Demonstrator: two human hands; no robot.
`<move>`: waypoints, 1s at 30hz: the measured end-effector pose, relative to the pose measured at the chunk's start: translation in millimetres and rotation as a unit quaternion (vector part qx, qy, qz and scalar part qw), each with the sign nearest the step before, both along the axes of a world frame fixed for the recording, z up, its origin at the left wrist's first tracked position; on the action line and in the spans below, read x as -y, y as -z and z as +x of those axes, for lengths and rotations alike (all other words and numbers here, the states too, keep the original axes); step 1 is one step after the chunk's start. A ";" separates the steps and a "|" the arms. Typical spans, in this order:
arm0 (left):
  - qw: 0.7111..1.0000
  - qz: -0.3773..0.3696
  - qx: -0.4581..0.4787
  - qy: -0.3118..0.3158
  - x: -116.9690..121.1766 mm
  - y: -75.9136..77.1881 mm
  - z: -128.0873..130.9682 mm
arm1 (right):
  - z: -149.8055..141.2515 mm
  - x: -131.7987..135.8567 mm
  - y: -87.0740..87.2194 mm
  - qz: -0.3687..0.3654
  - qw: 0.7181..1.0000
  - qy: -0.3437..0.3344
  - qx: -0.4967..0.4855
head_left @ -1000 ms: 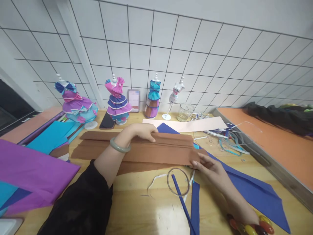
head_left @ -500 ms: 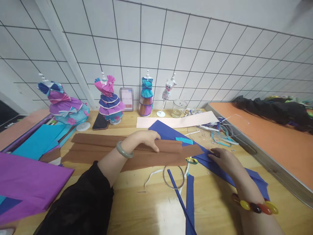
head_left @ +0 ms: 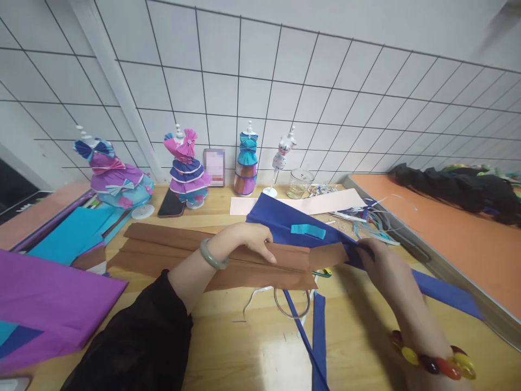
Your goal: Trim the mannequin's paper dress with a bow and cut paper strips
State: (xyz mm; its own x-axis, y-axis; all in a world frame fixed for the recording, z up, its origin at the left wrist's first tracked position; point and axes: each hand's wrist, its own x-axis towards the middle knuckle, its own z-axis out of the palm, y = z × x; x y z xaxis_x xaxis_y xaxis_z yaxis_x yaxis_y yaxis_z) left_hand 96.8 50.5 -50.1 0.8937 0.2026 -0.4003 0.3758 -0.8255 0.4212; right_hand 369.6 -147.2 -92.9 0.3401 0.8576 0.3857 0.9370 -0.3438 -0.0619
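Note:
My left hand point(head_left: 249, 239), a green bangle at its wrist, holds the upper edge of the folded brown fabric point(head_left: 280, 274); its thumb lies on top and some fingers are hidden behind. My right hand point(head_left: 381, 266) pinches the edge of a large blue fabric piece point(head_left: 280, 220), which is partly raised and extends behind the brown one. A brown flap reaches close to the right fingertips. On the blue fabric lies a short turquoise strip point(head_left: 308, 232). Small yellow-green snips point(head_left: 324, 272) are partly covered by the brown fabric.
Dressed miniature mannequins point(head_left: 189, 168) and a bare mannequin point(head_left: 281, 155) stand along the wall, beside a glass point(head_left: 300, 184). Purple fabric point(head_left: 61, 304) and turquoise fabric point(head_left: 71, 231) lie left. Nearer me are a ring point(head_left: 301, 312) and narrow blue strips point(head_left: 319, 336). Ribbon scraps point(head_left: 376, 231) lie right.
My right hand has lifted the blue fabric's edge, and its near end has swung right. My left hand and the brown fabric have shifted slightly right, covering more of the snips.

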 end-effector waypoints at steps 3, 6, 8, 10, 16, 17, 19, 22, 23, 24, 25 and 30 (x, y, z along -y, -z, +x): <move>0.998 0.017 0.050 -0.041 1.5 -2.2 0.2 | -13.9 4.3 -17.8 0.040 0.996 0.011 0.076; 0.993 0.011 0.081 -0.083 2.8 -4.0 0.9 | -18.7 6.0 -32.6 0.098 0.988 0.017 0.115; 0.992 0.010 0.093 -0.084 3.0 -4.7 1.3 | -17.0 6.0 -40.3 0.135 0.982 0.011 0.132; 0.989 0.016 0.127 -0.076 2.9 -5.6 1.5 | -13.8 6.3 -48.1 0.164 0.974 -0.005 0.157; 0.940 0.029 0.321 -0.108 9.0 -16.0 2.5 | -13.0 12.1 -78.8 0.152 0.953 -0.080 0.250; 0.928 0.042 0.351 -0.115 11.5 -17.7 3.3 | -14.6 13.2 -83.2 0.148 0.951 -0.091 0.255; 0.908 0.069 0.397 -0.115 17.1 -19.0 5.7 | -18.3 15.2 -89.6 0.150 0.948 -0.101 0.261; 0.899 0.042 0.426 -0.093 24.7 -14.8 11.4 | -24.1 18.5 -92.7 0.152 0.945 -0.110 0.266; 0.899 0.016 0.428 -0.091 26.6 -12.4 13.6 | -26.1 19.6 -92.5 0.150 0.945 -0.115 0.268; 0.899 -0.013 0.427 -0.095 28.3 -9.9 15.8 | -28.4 20.6 -92.2 0.150 0.943 -0.122 0.269; 0.900 -0.037 0.422 -0.101 29.6 -7.8 17.8 | -30.8 21.5 -92.0 0.152 0.942 -0.130 0.269; 0.903 -0.093 0.408 -0.099 28.7 -6.4 20.6 | -39.7 21.0 -96.0 0.159 0.943 -0.134 0.260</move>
